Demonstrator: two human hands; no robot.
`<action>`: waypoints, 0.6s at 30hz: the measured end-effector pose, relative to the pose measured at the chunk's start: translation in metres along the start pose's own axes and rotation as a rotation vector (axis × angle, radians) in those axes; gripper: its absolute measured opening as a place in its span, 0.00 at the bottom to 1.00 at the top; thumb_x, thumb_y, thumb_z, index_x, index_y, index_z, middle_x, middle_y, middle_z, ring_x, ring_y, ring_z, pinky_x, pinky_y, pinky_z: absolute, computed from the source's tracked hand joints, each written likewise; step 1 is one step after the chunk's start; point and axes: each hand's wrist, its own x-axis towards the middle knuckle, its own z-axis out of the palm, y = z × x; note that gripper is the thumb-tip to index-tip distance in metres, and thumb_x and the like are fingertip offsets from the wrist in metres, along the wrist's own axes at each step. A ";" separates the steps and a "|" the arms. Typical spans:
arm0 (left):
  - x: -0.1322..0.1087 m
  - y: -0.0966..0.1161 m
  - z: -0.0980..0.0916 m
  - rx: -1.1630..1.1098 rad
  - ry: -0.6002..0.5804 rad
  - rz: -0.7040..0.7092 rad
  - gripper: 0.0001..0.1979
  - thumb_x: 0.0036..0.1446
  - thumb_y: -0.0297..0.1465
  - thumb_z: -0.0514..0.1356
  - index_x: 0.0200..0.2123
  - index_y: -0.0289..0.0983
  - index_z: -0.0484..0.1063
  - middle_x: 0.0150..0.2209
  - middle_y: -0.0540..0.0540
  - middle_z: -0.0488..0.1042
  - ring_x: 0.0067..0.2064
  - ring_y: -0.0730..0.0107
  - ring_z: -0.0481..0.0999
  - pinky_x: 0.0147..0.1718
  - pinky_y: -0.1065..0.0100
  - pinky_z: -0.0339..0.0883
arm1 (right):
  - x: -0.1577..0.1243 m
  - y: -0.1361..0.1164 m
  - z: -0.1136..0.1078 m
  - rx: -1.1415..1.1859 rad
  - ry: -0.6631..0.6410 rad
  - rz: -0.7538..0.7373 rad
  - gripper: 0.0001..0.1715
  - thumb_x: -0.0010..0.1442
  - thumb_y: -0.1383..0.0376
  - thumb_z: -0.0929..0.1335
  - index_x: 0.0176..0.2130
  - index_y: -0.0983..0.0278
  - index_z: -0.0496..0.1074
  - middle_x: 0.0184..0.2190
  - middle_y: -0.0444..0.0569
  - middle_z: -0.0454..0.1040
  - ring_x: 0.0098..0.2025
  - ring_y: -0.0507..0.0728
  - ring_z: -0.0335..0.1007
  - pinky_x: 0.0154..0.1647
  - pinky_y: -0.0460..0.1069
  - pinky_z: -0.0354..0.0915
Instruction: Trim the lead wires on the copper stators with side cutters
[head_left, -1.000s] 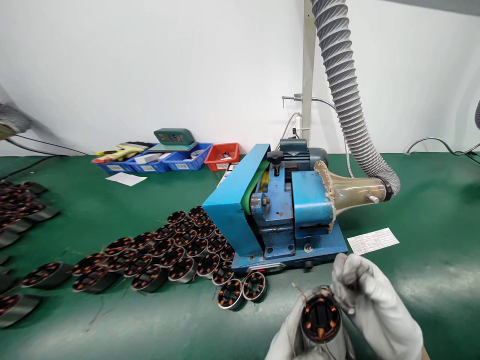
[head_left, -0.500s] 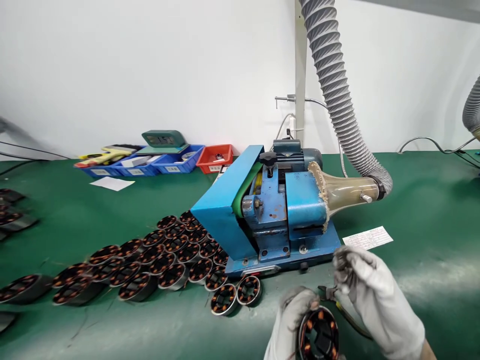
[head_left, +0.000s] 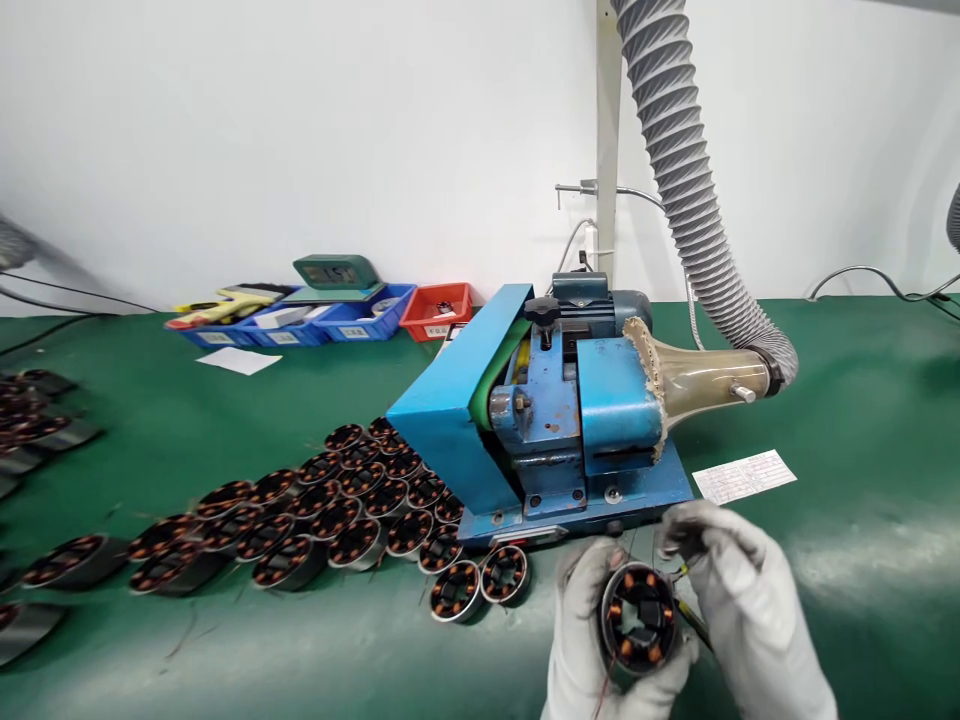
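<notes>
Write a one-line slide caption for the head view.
Gloved left hand holds a wound stator, right hand at its rim, before a blue machine.

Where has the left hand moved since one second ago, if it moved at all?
Yes: the left hand rose beside the stator, nearer the blue machine.

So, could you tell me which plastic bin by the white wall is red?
The rightmost small plastic bin, nearest the blue metal machine; the other bins are blue.
</notes>
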 end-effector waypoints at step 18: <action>0.006 -0.012 -0.007 0.080 -0.082 -0.043 0.25 0.47 0.45 0.65 0.49 0.48 0.66 0.49 0.49 0.67 0.52 0.60 0.69 0.54 0.61 0.61 | 0.004 -0.001 0.002 -0.262 -0.313 0.145 0.13 0.51 0.56 0.72 0.33 0.63 0.78 0.33 0.51 0.79 0.38 0.60 0.75 0.41 0.51 0.70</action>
